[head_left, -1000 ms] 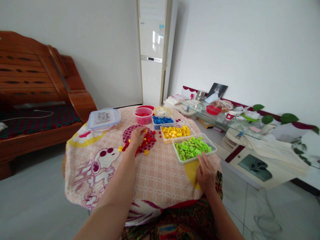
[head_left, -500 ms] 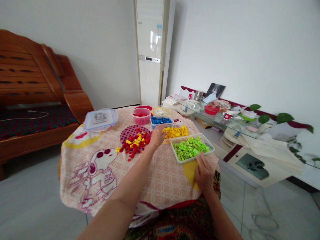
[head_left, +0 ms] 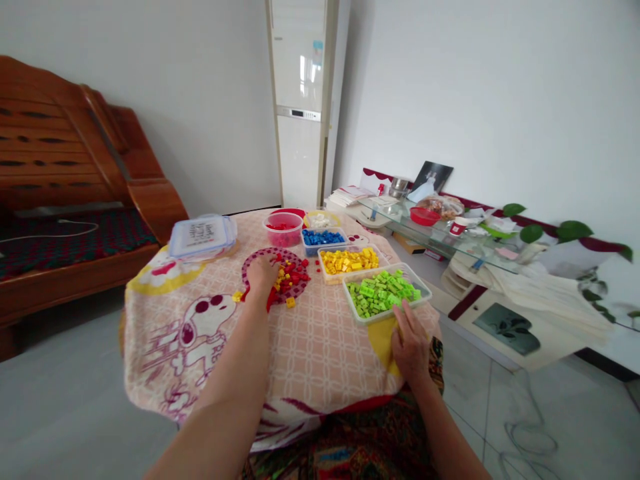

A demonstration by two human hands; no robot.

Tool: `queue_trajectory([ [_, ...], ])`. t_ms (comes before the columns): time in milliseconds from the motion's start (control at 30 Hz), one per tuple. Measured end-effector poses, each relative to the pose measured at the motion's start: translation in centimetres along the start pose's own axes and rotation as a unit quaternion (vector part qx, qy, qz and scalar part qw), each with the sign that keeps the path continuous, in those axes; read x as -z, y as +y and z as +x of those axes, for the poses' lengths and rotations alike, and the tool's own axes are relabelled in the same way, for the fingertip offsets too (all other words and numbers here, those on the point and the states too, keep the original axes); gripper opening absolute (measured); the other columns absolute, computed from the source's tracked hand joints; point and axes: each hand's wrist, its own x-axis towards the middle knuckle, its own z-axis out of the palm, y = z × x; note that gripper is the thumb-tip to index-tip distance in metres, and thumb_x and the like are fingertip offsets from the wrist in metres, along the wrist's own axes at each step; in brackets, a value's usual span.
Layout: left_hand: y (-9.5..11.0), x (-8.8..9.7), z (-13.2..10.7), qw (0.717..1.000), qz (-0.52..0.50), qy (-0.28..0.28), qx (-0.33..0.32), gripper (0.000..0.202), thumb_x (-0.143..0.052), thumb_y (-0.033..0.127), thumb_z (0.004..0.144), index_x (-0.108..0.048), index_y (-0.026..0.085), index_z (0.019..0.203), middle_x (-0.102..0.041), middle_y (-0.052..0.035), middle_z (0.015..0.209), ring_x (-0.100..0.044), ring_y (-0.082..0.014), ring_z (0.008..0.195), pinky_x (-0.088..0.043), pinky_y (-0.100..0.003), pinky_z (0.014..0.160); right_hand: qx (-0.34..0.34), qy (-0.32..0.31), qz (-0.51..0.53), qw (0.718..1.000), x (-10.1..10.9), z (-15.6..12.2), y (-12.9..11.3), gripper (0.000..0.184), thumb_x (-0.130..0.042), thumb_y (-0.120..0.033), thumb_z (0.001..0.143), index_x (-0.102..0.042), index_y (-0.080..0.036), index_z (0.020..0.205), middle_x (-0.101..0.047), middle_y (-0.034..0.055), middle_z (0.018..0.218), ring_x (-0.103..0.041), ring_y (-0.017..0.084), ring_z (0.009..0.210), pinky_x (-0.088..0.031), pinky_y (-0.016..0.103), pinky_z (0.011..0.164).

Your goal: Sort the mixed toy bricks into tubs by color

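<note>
My left hand [head_left: 263, 272] is over the mixed pile of small red and yellow toy bricks [head_left: 286, 277] on the round purple patch of the tablecloth. Its fingers curl down together among the bricks; what they hold, if anything, is hidden. My right hand [head_left: 410, 339] lies open with its fingers stretched out, the tips touching the near rim of the clear tray of green bricks [head_left: 383, 293]. Behind that tray stands a tray of yellow bricks [head_left: 347, 261]. A box of blue bricks [head_left: 323, 238] and a round tub with red bricks [head_left: 283, 230] are farther back.
White pieces [head_left: 323, 220] sit in a container at the back. Clear lids [head_left: 203, 237] are stacked at the table's left. To the right is a glass-topped cabinet [head_left: 450, 250] with clutter, and a wooden bench [head_left: 65, 180] stands at the left.
My left hand has moved left from beside the yellow tray to the mixed pile. A yellow brick now shows at the pile's near edge. My right hand stays at the green tray.
</note>
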Motion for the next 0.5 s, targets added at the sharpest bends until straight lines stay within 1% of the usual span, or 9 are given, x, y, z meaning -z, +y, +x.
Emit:
queue_trajectory([
  [100,0.25,-0.53,0.02,0.998,0.042,-0.037,-0.002,0.041,-0.053,0.033,0.09,-0.072,0.02,0.123,-0.071,-0.0166,0.123,-0.065,-0.0339,0.115,-0.052,-0.042,0.094,0.001,0.001,0.003,1.0,0.12,0.1,-0.14,0.06,-0.043,-0.013,0.092,-0.045,-0.024,0.151,-0.044,0.0112,0.156,-0.05,0.028,0.137,-0.045,0.049,0.111],
  [167,0.26,-0.75,0.13,0.998,0.043,-0.05,-0.009,0.038,-0.053,0.033,0.09,-0.073,0.022,0.12,-0.071,-0.0143,0.123,-0.065,-0.0323,0.114,-0.052,-0.04,0.093,-0.002,0.002,0.004,1.0,0.18,0.16,-0.22,0.06,-0.042,-0.012,0.092,-0.046,-0.024,0.151,-0.044,0.0111,0.156,-0.05,0.027,0.137,-0.045,0.049,0.111],
  [233,0.21,-0.84,0.24,0.998,0.034,-0.057,-0.006,0.034,-0.053,0.032,0.09,-0.074,0.021,0.114,-0.073,-0.0133,0.12,-0.067,-0.0316,0.111,-0.052,-0.039,0.092,-0.002,0.002,0.006,1.0,0.21,0.21,-0.25,0.061,-0.042,-0.011,0.091,-0.046,-0.024,0.151,-0.044,0.0107,0.157,-0.05,0.027,0.138,-0.045,0.048,0.112],
  [333,0.19,-0.73,0.26,0.998,0.023,-0.053,0.007,0.029,-0.056,0.032,0.088,-0.076,0.021,0.105,-0.075,-0.0126,0.111,-0.068,-0.032,0.106,-0.052,-0.039,0.089,0.002,0.003,0.005,1.0,0.21,0.23,-0.22,0.062,-0.043,-0.011,0.091,-0.044,-0.024,0.152,-0.043,0.0105,0.158,-0.05,0.027,0.139,-0.044,0.049,0.113],
  [400,0.27,-0.48,0.15,0.999,0.016,-0.043,0.005,0.027,-0.057,0.032,0.086,-0.075,0.021,0.102,-0.076,-0.0117,0.107,-0.069,-0.0317,0.104,-0.052,-0.039,0.088,0.003,0.003,0.003,1.0,0.19,0.2,-0.18,0.063,-0.044,-0.012,0.091,-0.044,-0.024,0.152,-0.043,0.0106,0.157,-0.05,0.027,0.139,-0.045,0.049,0.113],
  [500,0.72,0.07,-0.1,1.0,-0.014,-0.006,-0.007,0.024,-0.059,0.033,0.085,-0.075,0.021,0.099,-0.077,-0.0097,0.101,-0.07,-0.0286,0.099,-0.052,-0.036,0.088,0.001,0.003,0.003,1.0,0.12,0.15,-0.11,0.063,-0.044,-0.012,0.091,-0.043,-0.024,0.153,-0.043,0.0106,0.158,-0.05,0.028,0.138,-0.044,0.049,0.113],
])
